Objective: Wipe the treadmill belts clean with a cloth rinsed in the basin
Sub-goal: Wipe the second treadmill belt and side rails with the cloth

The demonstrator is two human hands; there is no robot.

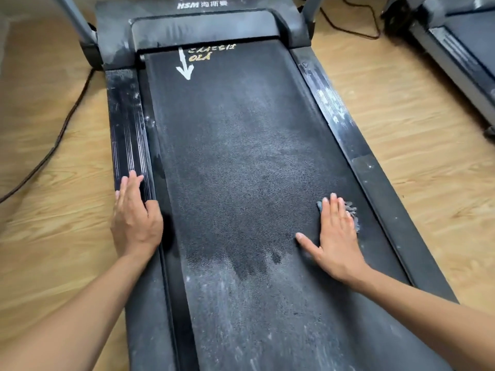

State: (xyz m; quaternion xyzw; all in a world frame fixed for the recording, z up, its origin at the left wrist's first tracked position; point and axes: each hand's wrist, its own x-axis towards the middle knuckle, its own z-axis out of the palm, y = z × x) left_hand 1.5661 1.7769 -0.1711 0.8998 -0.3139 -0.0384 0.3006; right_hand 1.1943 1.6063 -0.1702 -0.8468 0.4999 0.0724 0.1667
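The right hand (336,234) presses flat, fingers straight, on the grey cloth (353,211) at the belt's (241,162) right edge. The left hand (135,218) rests released on the rail (128,124) left of the belt, well apart from the cloth.

gym room, treadmills (241,156), wood-look floor (415,129)

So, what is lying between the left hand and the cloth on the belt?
Only bare belt, in the head view. The left hand rests on the side rail; the right hand presses the cloth.
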